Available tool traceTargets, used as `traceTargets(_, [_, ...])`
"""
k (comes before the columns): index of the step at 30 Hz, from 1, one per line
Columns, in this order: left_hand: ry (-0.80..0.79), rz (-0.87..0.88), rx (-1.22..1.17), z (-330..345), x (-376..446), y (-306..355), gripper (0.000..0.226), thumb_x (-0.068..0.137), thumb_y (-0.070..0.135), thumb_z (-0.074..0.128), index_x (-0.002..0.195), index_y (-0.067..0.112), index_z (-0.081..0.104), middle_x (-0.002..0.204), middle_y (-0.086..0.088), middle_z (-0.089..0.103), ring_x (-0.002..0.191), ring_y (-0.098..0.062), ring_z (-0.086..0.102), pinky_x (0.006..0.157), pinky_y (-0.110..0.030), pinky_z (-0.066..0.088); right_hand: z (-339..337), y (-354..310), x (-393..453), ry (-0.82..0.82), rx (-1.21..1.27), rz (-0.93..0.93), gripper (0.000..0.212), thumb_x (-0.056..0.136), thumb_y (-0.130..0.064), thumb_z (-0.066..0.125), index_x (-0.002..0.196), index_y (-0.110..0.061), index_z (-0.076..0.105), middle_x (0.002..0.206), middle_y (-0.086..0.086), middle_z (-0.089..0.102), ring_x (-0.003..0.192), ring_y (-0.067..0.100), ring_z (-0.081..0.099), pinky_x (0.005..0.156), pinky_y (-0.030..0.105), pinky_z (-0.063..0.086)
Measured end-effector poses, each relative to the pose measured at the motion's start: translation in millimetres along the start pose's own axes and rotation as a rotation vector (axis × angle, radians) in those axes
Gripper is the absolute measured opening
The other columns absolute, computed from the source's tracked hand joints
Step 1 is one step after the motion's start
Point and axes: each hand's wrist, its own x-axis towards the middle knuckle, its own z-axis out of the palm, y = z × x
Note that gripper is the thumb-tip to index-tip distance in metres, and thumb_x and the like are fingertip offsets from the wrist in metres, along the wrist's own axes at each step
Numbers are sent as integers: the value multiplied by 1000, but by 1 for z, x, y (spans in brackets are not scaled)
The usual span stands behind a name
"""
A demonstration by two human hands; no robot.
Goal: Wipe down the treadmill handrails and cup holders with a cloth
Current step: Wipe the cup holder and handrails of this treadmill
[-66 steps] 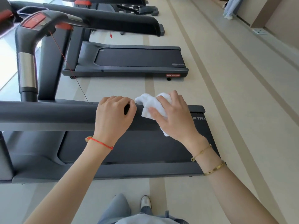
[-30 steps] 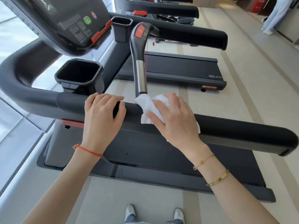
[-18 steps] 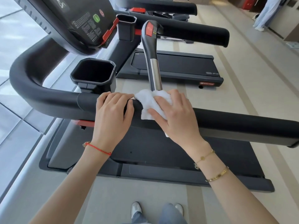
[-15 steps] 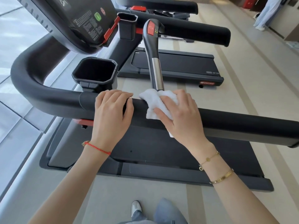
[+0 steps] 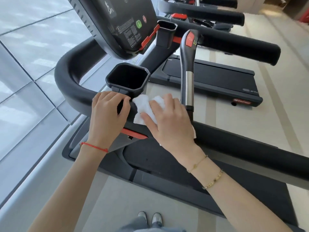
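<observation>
1. Two hands sit side by side on the near handrail [image 5: 242,144] of my treadmill. My left hand [image 5: 108,118] curls over the top of the rail, fingers wrapped forward and thumb pointing toward the cloth.
2. My right hand [image 5: 168,124] presses a bunched white cloth [image 5: 143,104] against the rail, fingers fairly straight and laid across it; a corner of the cloth pokes out below the heel of that palm.
3. The cloth lies between the two hands, its left edge just beside my left fingertips [image 5: 123,97].
4. Directly beyond the cloth stands the near cup holder [image 5: 127,77], a dark open-topped pocket; whether the cloth touches its base I cannot tell.
5. Just right of my right hand rises an upright grip post [image 5: 189,67] with a silver band and a red button on top.
6. Farther beyond is the second cup holder [image 5: 167,35], beside the console [image 5: 120,25].
7. A red string bracelet [image 5: 95,146] circles my left wrist.
8. Two gold bracelets [image 5: 212,180] sit on my right.
</observation>
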Motion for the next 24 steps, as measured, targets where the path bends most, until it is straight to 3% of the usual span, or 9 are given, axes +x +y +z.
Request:
traceTargets(5, [2,3,-48,-5,0,-6,24,100,14,49,98,15,74,96,4,73,100,-18,63,104,-35,38,4,-8,6,-11,27,-42,48,101,-54,29,119,-18,55,104,13,50,84,25,47,71,35,47])
traceTargets(12, [1,25,-64,-12,7,-11,22,99,15,54,97,18,75,94,8,73,96,-13,65,102,-40,43,-3,5,5,-51,51,34,45,100,-55,34,112,-19,58,97,8,48,78,20,44,68,33,47])
traceTargets(19, [5,-21,-136,-19,44,-48,27,97,18,50,79,11,69,76,1,67,82,-16,57,73,-39,51,17,-51,52,-114,83,75,49,97,-58,27,105,-21,58,94,4,46,78,20,45,67,30,39])
traceTargets(24, [-51,16,-155,-23,83,-74,24,95,19,51,79,14,69,82,3,67,78,-18,58,72,-42,52,16,-43,52,-152,179,195,38,94,-60,30,97,-30,53,92,-6,41,80,17,47,59,24,30])
